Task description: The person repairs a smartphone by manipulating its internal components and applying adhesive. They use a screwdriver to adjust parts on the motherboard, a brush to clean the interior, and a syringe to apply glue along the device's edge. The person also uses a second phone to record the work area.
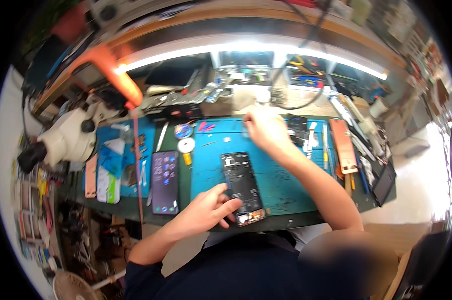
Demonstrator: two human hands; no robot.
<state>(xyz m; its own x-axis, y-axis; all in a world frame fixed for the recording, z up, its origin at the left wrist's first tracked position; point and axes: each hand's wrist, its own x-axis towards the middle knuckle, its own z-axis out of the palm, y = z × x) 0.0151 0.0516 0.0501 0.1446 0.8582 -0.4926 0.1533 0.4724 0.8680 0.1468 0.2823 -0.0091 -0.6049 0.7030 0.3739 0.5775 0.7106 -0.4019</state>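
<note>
An opened smartphone with its dark inner frame exposed lies on the blue work mat, its lower end at the mat's near edge. My left hand grips the phone's lower left side, thumb on top and fingers along the edge. Stretched out to the far side of the mat is my right hand, slightly blurred, its fingers curled together; whatever they hold, if anything, cannot be made out. Left of the mat lies a second phone with its screen lit.
A microscope and an orange lamp arm stand at the left. Near the mat's upper left are a solder spool and a white roll. A copper-coloured phone panel lies right, by several tools. Parts trays line the back.
</note>
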